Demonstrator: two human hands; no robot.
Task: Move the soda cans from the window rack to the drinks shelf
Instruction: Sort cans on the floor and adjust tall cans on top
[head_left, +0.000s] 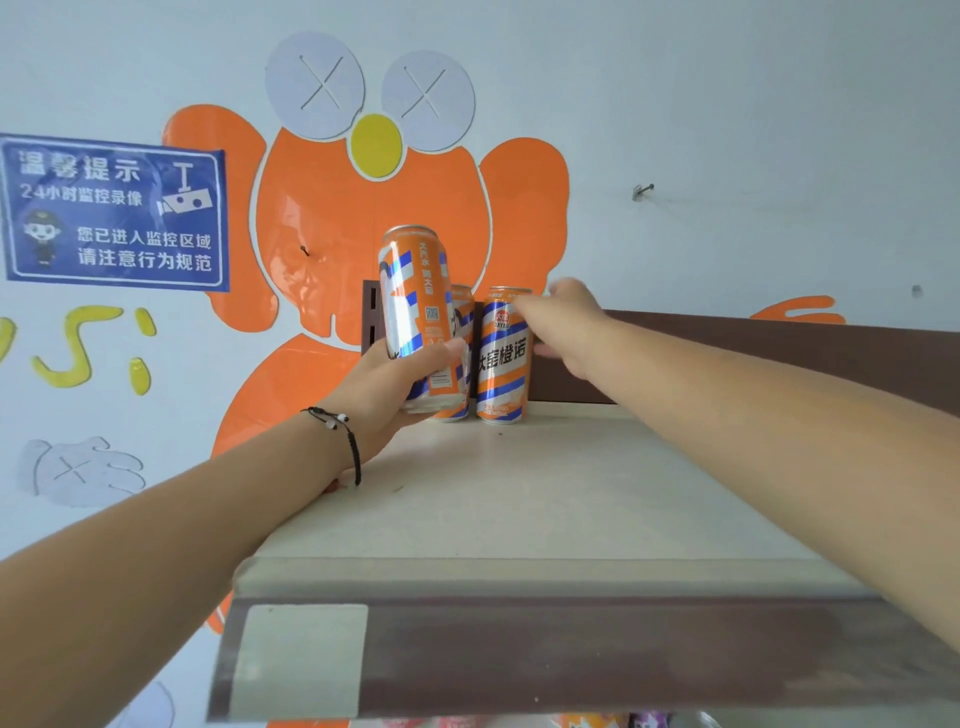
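Shelf edge (519, 577) below; left hand (384, 384) grips orange can (415, 312) (blue-striped).

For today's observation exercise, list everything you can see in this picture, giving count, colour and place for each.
soda cans: three, orange, white and blue; two standing at the shelf's back, one lifted in the left hand.
shelf: one, cream top, brown front edge; centre.
surveillance notice: one, blue; wall, left.
cartoon sticker: one, orange with grey eyes; wall behind cans.
nail: one, dark; wall, right.
bracelet: one, black; left wrist.
left hand: grips a can.
right hand: beside the right standing can.
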